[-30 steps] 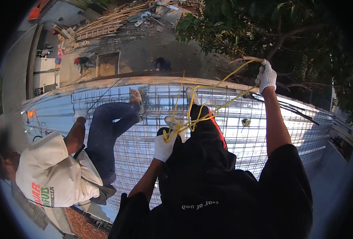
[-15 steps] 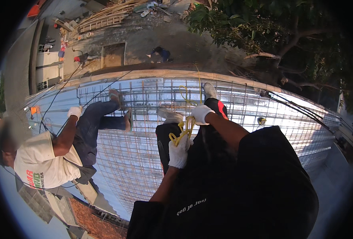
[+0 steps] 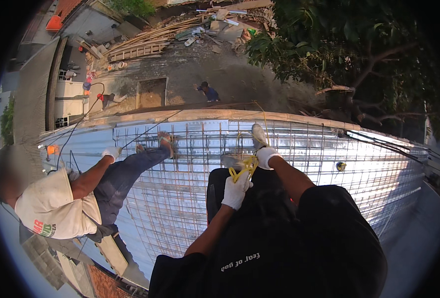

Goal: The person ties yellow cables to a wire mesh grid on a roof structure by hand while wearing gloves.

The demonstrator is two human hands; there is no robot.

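A coil of yellow rope (image 3: 250, 164) is bunched between my two white-gloved hands. My left hand (image 3: 236, 192) is closed round its loops in front of my body. Farther ahead, my right hand (image 3: 266, 157) is closed on the rope, just behind my front shoe (image 3: 259, 135). From there a thin yellow line runs up past the shoe and over the far edge of the deck. Beneath my feet lies a grid of steel reinforcing bars (image 3: 182, 184) over shiny metal decking.
To my left a co-worker (image 3: 56, 203) in white gloves holds a dark line. The far deck edge (image 3: 195, 114) drops to a yard, where a person in blue (image 3: 208, 92) stands. A small yellow-and-black object (image 3: 341, 166) and dark bars (image 3: 383, 144) lie right. Tree branches overhang far right.
The view has tilted up, showing more of the yard. My right hand now sits closer to my front shoe. The co-worker's feet have shifted, and the person in blue below is more upright.
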